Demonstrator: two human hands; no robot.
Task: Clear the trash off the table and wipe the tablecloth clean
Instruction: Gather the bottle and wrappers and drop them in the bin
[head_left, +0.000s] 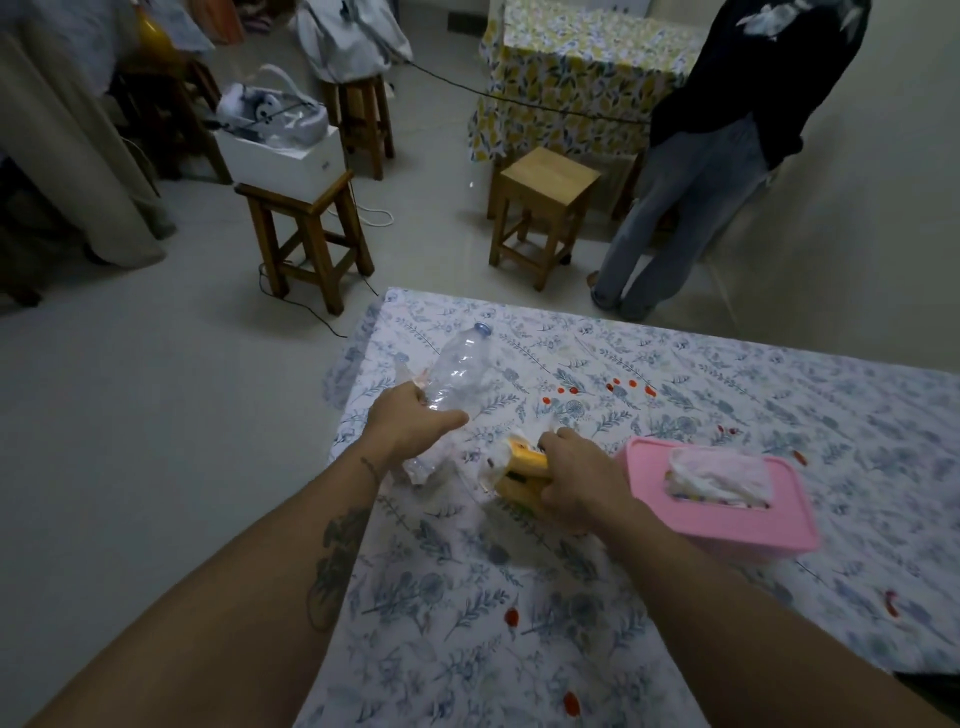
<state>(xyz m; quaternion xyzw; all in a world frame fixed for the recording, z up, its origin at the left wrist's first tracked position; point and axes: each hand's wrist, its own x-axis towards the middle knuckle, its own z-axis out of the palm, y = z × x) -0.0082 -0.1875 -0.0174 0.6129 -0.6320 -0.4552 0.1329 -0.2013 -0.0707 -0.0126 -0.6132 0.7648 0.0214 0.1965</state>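
The clear plastic bottle (460, 366) is gripped by the left hand (410, 423) and the yellow wrapper (522, 465) by the right hand (576, 480), both near the table's left edge. Red spots (631, 383) on the tablecloth (779, 395) are not yet wiped.

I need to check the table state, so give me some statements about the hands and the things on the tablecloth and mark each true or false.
1. The left hand grips a clear plastic bottle. True.
2. The bottle stands upright. False: it lies tilted, cap pointing away.
3. The right hand holds a yellow packet. True.
4. The pink tissue box sits left of both hands. False: it is right of the right hand.
5. Red spots mark the tablecloth. True.
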